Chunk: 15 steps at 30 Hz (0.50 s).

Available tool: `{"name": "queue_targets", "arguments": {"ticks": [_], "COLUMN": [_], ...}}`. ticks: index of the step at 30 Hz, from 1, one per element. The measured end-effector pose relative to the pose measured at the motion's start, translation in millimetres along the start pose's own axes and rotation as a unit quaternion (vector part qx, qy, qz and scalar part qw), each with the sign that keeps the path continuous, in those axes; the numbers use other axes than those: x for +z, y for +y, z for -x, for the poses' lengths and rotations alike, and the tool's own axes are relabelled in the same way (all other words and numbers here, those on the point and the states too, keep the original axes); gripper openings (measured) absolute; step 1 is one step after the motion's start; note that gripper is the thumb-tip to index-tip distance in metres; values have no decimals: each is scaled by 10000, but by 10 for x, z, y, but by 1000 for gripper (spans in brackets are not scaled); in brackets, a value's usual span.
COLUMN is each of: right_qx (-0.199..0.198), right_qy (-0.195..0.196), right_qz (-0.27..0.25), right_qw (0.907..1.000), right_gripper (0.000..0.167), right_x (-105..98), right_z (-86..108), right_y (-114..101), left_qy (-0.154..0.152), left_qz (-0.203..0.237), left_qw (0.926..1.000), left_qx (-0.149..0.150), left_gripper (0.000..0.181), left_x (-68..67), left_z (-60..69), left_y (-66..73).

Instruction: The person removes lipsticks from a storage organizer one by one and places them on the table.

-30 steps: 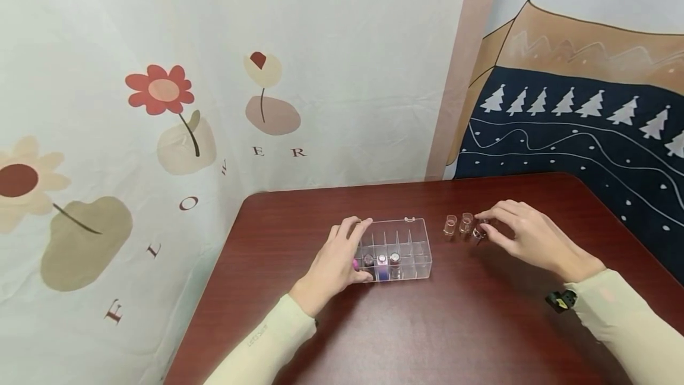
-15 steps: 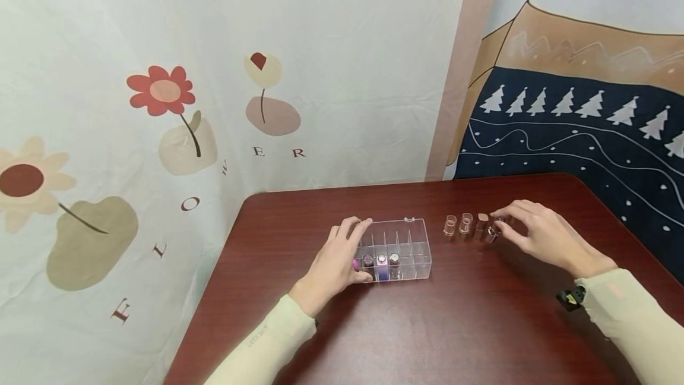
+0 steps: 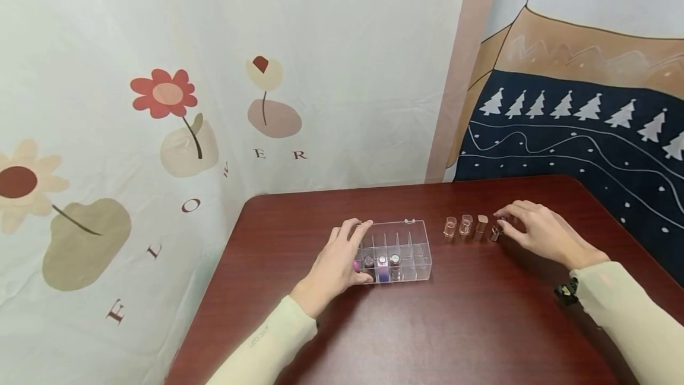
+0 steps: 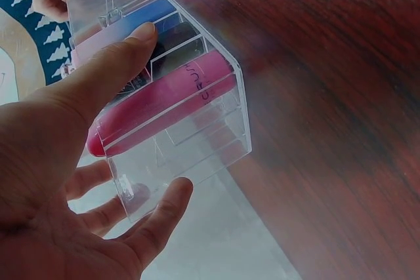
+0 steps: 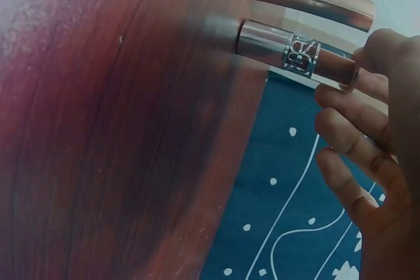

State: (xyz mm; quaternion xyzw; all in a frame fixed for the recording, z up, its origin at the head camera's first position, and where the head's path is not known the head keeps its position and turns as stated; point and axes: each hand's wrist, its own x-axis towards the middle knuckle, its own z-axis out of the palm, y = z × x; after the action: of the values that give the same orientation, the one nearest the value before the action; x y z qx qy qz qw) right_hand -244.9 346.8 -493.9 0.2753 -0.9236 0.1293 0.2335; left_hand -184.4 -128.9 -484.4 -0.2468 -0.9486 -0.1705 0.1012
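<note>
My left hand [image 3: 333,257] holds the left end of a clear divided box [image 3: 422,251], thumb at the front and fingers at the far side. Its compartments hold a pink tube [image 4: 164,106], a dark tube [image 3: 369,262], a blue-purple tube [image 3: 382,270] and a silver-topped tube [image 3: 395,264]. At the right, my right hand [image 3: 540,233] pinches the upper end of a lipstick [image 5: 266,40] with a silver patterned band. The lipstick stands upright on the table; the fingertips partly cover its top in the head view.
Left of the held lipstick, a copper-coloured lipstick tube [image 3: 481,227] and two clear-capped tubes, one nearer [image 3: 450,227] and one beside it [image 3: 466,224], stand in a row. All are on a red-brown table [image 3: 427,331] against a printed wall cloth [image 3: 342,76].
My right hand has shifted a little to the right with the lipstick, and the copper-coloured tube beside it has come into sight. The left hand and the box have stayed put.
</note>
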Motion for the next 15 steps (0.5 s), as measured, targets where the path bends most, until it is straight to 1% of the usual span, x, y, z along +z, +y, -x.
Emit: {"name": "queue_targets", "arguments": {"ticks": [5,10,12,15], "right_qx": [97,229,252,195], "right_qy": [-83,-199,-195,-85], "right_qz": [-4,19,32,31], "right_qw": [9999,9995,9995,9998], "right_gripper": [23,25,26,28], "right_x": [26,0,-15,-22], "right_z": [-21,-35,-39,-45], "right_y": [14,-10,-21,-30], "left_qy": [47,69,71,60], "left_qz": [-10,-22,-21,-28], "left_qw": [10000,10000,10000,10000], "left_qx": [36,30,25,21], "left_gripper": [124,124,124,124], "left_x": [19,20,22,26], "left_z": [-4,-1,0,4], "left_y": [-8,-11,-11,-10]}}
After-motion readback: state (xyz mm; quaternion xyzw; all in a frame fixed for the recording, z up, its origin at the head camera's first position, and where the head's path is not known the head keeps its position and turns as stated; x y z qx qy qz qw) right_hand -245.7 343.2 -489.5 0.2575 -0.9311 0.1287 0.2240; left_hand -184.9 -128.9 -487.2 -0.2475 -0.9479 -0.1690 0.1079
